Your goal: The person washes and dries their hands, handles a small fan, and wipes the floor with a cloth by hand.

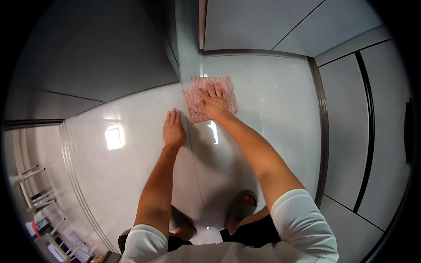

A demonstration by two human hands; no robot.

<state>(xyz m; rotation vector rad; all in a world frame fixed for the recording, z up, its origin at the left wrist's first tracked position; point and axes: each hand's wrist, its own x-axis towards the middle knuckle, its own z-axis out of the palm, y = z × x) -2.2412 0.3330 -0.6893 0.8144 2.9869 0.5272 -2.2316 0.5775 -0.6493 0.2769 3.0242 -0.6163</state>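
Note:
A pink and white cleaning cloth [199, 115] lies spread on the glossy floor tiles [280, 105], its edges slightly uneven. My right hand [214, 103] rests flat on top of it, fingers stretched out and pointing away from me, covering the cloth's middle. To the left of the cloth, my left hand [174, 129] is placed on the bare floor with its fingers extended and close together. It holds nothing and does not touch the cloth.
Dark grey cabinet fronts [101, 48] rise at the upper left. Light grey cabinets [245, 24] stand ahead and more cabinet doors [346, 127] line the right, above a metallic skirting strip [322, 109]. A doorway track [81, 188] and white racks [33, 193] are at lower left.

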